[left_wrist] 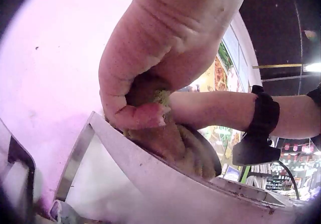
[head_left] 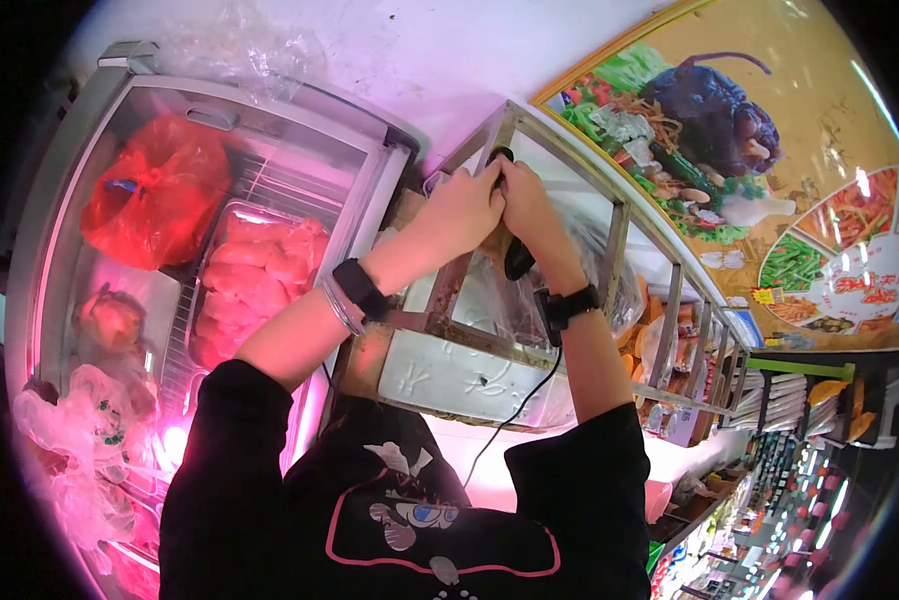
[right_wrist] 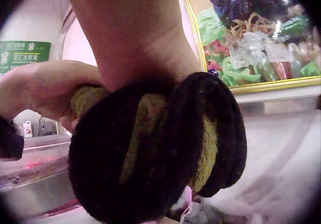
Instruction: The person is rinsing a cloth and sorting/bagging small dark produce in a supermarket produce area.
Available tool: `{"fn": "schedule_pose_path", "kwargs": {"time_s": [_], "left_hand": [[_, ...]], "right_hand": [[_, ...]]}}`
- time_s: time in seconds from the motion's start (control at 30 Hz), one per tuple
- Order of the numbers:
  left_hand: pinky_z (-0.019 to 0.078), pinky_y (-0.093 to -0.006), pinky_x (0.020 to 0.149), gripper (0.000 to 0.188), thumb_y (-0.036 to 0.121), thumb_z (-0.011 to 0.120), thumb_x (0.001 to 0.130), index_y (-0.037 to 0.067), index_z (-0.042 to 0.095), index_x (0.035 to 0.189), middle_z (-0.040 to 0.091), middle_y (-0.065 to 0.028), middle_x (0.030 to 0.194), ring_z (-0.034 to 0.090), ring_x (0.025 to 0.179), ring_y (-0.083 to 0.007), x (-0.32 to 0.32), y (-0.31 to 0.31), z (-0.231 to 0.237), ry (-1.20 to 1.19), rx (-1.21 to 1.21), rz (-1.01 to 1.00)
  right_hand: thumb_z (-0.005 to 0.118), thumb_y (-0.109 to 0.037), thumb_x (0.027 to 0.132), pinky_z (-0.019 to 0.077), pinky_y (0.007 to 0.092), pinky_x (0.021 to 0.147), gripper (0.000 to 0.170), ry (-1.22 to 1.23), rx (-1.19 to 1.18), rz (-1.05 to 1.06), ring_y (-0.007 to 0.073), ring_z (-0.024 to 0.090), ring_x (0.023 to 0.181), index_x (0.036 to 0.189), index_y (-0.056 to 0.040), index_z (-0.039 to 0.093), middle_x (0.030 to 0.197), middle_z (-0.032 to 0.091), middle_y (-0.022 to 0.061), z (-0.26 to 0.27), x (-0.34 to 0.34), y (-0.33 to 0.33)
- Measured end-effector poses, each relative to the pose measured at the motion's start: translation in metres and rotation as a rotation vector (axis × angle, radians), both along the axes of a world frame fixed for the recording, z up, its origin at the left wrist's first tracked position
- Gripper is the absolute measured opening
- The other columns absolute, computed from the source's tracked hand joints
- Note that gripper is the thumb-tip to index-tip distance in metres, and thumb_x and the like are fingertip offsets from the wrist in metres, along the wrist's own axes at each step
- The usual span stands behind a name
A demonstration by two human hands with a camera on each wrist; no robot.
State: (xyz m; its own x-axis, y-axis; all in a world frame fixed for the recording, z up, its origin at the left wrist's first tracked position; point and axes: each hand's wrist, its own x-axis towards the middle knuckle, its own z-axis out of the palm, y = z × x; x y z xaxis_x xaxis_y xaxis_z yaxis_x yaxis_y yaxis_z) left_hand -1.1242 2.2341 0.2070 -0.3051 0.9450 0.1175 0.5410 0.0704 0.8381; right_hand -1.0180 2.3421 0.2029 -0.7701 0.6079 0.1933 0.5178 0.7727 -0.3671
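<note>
A fuzzy cloth, black on one side and olive on the other [right_wrist: 145,154], hangs bunched below the hands in the right wrist view. My left hand [head_left: 464,208] and right hand [head_left: 532,203] meet over the metal frame in the head view, with the dark cloth [head_left: 517,258] beneath them. In the left wrist view, the thumb and fingers of my left hand [left_wrist: 150,58] curl round the brownish cloth [left_wrist: 175,148]. My right hand [right_wrist: 145,58] grips the cloth from above; its fingertips are hidden behind the folds.
A metal rack [head_left: 449,285] holds a white foam box [head_left: 459,380] and plastic-wrapped goods. Left of it, a glass-topped display case [head_left: 354,200] contains a red bag [head_left: 159,195] and trays of pale meat [head_left: 259,270]. A framed food poster [head_left: 709,150] stands behind. A thin cable [head_left: 519,408] hangs from my right wrist.
</note>
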Motion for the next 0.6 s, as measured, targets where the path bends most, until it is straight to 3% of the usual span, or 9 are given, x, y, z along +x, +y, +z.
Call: {"fn": "schedule_pose_path", "kwargs": {"time_s": [0.1, 0.23, 0.43, 0.6], "left_hand": [[0.0468, -0.0509, 0.076, 0.048, 0.025, 0.042, 0.088, 0.01, 0.037, 0.134, 0.056, -0.0297, 0.094, 0.057, 0.084, -0.0466, 0.003, 0.007, -0.002, 0.016, -0.083, -0.004], [0.0473, -0.0518, 0.072, 0.041, 0.022, 0.043, 0.087, 0.0, 0.045, 0.122, 0.057, -0.0285, 0.087, 0.057, 0.08, -0.0454, -0.01, 0.033, -0.006, -0.039, -0.041, -0.034], [0.0479, -0.052, 0.067, 0.033, 0.019, 0.044, 0.085, -0.002, 0.051, 0.11, 0.059, -0.0281, 0.074, 0.058, 0.073, -0.0452, -0.006, 0.022, -0.024, 0.082, 0.088, 0.053], [0.0486, -0.0501, 0.069, 0.034, 0.02, 0.044, 0.085, -0.005, 0.051, 0.107, 0.057, -0.0295, 0.082, 0.057, 0.076, -0.0454, -0.019, 0.029, -0.015, 0.048, 0.001, -0.034]], "right_hand": [[0.05, -0.004, 0.08, 0.0464, 0.0465, 0.071, 0.026, -0.063, 0.077, -0.019, 0.0418, 0.055, 0.086, 0.105, 0.0014, 0.051, 0.091, 0.054, 0.0221, -0.001, -0.005, -0.001], [0.053, -0.005, 0.079, 0.0485, 0.0456, 0.066, 0.024, -0.117, 0.206, -0.081, 0.0392, 0.057, 0.083, 0.103, -0.0005, 0.051, 0.091, 0.054, 0.0189, 0.009, -0.021, 0.007], [0.056, -0.004, 0.076, 0.0479, 0.0463, 0.064, 0.025, -0.133, 0.204, -0.021, 0.0396, 0.058, 0.078, 0.101, -0.0006, 0.052, 0.089, 0.053, 0.0185, 0.001, -0.015, -0.002], [0.056, -0.004, 0.075, 0.0475, 0.0457, 0.066, 0.025, -0.069, 0.152, -0.073, 0.0394, 0.057, 0.081, 0.099, -0.0006, 0.053, 0.088, 0.053, 0.0187, 0.003, -0.026, 0.001]]}}
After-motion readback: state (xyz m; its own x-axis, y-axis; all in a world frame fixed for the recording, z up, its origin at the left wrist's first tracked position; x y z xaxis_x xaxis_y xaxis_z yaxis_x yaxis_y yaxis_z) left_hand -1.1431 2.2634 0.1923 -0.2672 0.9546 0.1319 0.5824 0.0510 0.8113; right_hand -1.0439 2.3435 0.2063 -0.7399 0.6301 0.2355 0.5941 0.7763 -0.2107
